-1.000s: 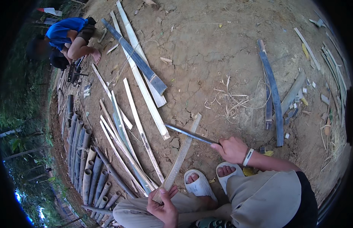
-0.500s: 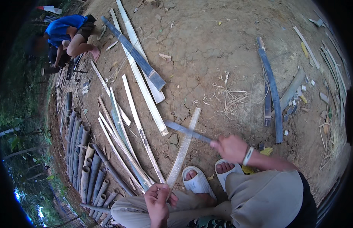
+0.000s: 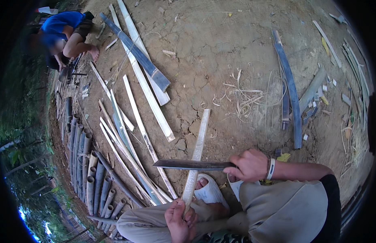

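Observation:
My left hand (image 3: pixel 181 221) pinches the near end of a flat bamboo strip (image 3: pixel 200 136), which slants away from me over the ground. A long dark-bladed knife (image 3: pixel 188 164) lies crosswise over the strip, around its middle. Its handle end is in my closed right hand (image 3: pixel 250 165), above my knee; the fingers hide most of the handle. A pale band circles my right wrist. Whether the blade touches the strip or hovers just over it, I cannot tell.
Split bamboo strips (image 3: pixel 135 117) lie to the left, beyond a stack of bamboo poles (image 3: pixel 91 190). Curled shavings (image 3: pixel 244 99) litter the dirt ahead. Dark bamboo slats (image 3: pixel 291 93) lie at right. A person in a blue shirt (image 3: pixel 62 22) crouches at far left.
My right hand has drawn the knife nearer to me along the strip, and its blade has turned more level. My left hand and the strip's near end have shifted slightly right.

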The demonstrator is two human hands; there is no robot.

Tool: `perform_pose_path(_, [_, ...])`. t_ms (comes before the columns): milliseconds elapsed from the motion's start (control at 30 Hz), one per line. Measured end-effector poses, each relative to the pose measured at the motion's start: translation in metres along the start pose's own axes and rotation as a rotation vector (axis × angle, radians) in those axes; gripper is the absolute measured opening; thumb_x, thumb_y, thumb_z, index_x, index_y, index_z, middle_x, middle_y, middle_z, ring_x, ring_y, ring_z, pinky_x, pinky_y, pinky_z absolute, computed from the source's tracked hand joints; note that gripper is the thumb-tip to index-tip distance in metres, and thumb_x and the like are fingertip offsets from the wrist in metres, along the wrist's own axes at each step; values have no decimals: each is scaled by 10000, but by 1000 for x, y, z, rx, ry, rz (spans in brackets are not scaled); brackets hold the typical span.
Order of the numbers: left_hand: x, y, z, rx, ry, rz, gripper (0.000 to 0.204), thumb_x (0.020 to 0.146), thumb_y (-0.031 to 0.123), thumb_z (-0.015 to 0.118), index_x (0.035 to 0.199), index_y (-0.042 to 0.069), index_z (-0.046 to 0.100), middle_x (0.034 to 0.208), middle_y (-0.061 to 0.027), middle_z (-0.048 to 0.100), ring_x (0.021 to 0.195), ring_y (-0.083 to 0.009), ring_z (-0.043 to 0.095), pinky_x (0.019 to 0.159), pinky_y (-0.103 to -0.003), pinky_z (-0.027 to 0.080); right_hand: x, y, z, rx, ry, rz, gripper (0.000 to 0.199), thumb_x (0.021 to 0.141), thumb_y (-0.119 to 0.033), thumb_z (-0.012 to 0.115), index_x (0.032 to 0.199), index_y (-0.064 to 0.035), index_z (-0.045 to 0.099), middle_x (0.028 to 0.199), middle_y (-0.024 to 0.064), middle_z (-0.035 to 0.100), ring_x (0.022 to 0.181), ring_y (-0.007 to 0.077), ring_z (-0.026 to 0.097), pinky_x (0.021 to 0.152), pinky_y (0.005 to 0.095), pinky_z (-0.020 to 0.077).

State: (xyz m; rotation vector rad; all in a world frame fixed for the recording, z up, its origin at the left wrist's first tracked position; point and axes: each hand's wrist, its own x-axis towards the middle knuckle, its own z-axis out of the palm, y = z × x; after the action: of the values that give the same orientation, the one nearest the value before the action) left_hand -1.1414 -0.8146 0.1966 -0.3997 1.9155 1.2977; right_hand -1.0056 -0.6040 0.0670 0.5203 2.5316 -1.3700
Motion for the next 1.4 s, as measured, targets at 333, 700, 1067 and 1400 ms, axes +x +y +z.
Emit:
perform_pose_path(333, [8, 11, -5, -123, -60, -43, 266, 1001, 185, 465, 952, -42, 595, 508, 19, 375, 375, -55, 271, 354, -224, 224, 6, 3, 0, -50, 3, -19, 621, 972, -580, 419, 853, -13, 642, 587, 210, 617, 594, 409, 658, 571, 490, 545])
perform_pose_path(700, [1, 1, 3, -46, 74, 11, 218, 999, 167, 475, 799, 82, 489, 551, 41, 359, 405, -55, 296, 363, -225, 218, 21, 41, 1, -12, 52, 116, 599, 989, -552, 408, 878, -8, 631, 616, 221, 622, 593, 430, 648, 602, 516, 540])
perform_pose_path(1067, [2, 12, 7, -97, 95, -19, 202, 989, 162, 476, 801, 90, 480, 551, 45, 348, 402, -50, 291, 362, -213, 219, 29, 55, -14, -45, 66, 334, 614, 1001, -534, 384, 891, 13, 642, 662, 254, 631, 679, 444, 662, 648, 523, 544])
perform_pose_path(1400, [7, -12, -2, -79, 260, -98, 205, 998, 187, 471, 818, 89, 483, 542, 40, 353, 392, -60, 288, 361, -219, 212, 26, 19, -2, 36, -35, 103, 615, 1001, -528, 401, 822, 14, 632, 619, 235, 616, 626, 433, 653, 622, 504, 546])
